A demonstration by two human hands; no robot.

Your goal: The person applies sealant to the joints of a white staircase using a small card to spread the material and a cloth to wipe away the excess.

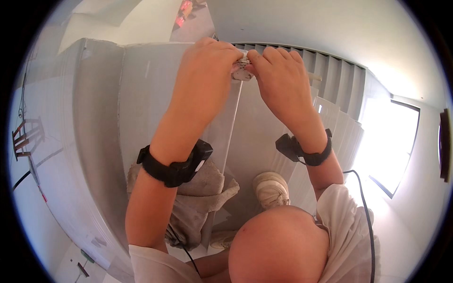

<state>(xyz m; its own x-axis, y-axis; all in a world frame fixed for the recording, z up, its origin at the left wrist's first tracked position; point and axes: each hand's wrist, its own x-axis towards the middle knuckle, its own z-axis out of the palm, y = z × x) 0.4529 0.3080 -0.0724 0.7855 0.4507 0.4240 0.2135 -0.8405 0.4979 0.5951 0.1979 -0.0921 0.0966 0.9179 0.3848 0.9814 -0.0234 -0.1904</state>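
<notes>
In the head view, pinching a small, crumpled white thing [242,74] with the fingertips of the left hand [205,70] and the right hand [282,80]. Sitting right between both, touching each, so being no nearer to either. Poking out a bit toward the body, by the far end of the pale edge [232,123]. Maybe pointing its long way toward the body, but hiding too much to tell.

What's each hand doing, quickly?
Left hand: closed, gripping a small dark-flecked white piece.
Right hand: closed, gripping that same piece from the right.
</notes>
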